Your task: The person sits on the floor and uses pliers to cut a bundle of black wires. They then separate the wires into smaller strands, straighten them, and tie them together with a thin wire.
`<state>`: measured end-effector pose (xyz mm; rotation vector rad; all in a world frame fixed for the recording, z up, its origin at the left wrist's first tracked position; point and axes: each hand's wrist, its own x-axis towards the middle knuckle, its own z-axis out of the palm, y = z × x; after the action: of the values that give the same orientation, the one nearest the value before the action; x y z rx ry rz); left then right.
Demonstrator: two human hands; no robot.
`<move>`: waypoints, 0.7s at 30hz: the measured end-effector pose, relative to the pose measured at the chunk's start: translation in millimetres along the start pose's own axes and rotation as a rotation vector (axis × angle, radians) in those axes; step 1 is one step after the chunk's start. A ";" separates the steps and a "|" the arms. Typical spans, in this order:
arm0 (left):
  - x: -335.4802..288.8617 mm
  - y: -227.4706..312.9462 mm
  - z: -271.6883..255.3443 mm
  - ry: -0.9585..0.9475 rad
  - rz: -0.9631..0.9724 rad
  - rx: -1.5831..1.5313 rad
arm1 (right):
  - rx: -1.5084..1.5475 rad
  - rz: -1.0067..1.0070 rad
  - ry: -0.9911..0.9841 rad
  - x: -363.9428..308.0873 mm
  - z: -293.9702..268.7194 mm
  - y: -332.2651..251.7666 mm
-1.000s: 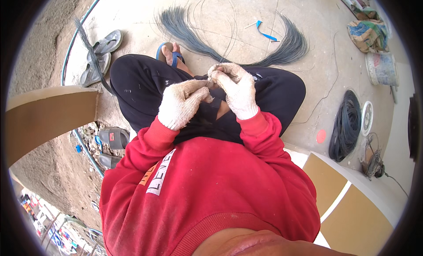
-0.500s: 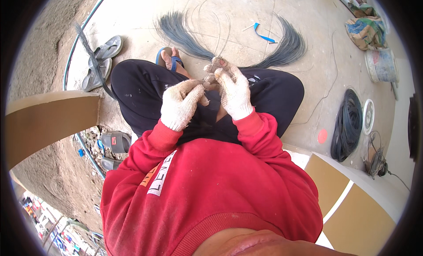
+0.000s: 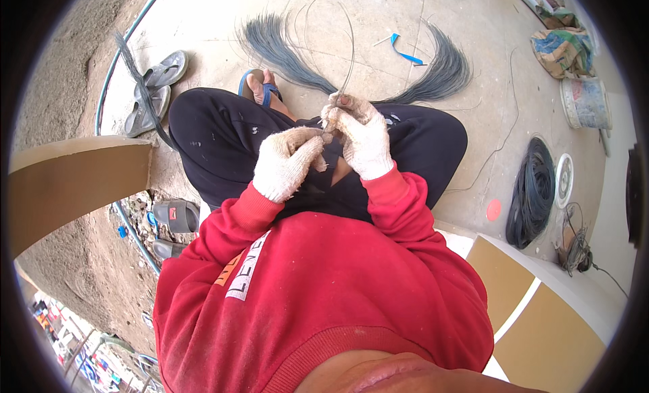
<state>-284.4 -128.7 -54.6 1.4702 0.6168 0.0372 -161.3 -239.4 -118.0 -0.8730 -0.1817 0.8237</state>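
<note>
My left hand [image 3: 284,162], in a white knit work glove, pinches the lower end of a few thin dark strands [image 3: 352,52] over my lap. My right hand [image 3: 364,137], gloved alike, closes its fingers on the same strands just above; they rise from it in a curve. Whether they are wire or plastic fibre, I cannot tell. Beyond my hands, a bundle of grey-blue strands [image 3: 277,47] fans out to the left on the floor. Another such bundle [image 3: 443,67] fans out to the right, its near end behind my right hand and knee.
Slippers [image 3: 157,89] and a thin strand bundle [image 3: 132,65] lie at left, near a hose [image 3: 111,75]. A blue strip [image 3: 405,52] lies ahead. At right are a dark coil [image 3: 533,193], a white ring [image 3: 564,180], a bucket [image 3: 585,102] and a tangle of wire [image 3: 577,251].
Both hands have shifted slightly to the right. The loose strands above my right hand have drawn closer together and now curve up as one narrow group.
</note>
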 end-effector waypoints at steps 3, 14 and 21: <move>-0.6 -3.8 4.6 0.059 0.057 0.125 | -0.122 -0.005 0.089 -6.0 10.6 -8.8; -0.2 -5.6 9.1 0.075 0.064 0.263 | -0.114 -0.122 0.138 -1.4 10.4 0.5; 0.2 -10.2 11.9 0.096 0.174 0.318 | -0.091 0.010 0.138 1.8 -12.7 -1.5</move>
<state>-282.8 -140.8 -64.4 1.8367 0.5894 0.1515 -153.4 -246.4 -125.5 -1.0138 -0.0948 0.7659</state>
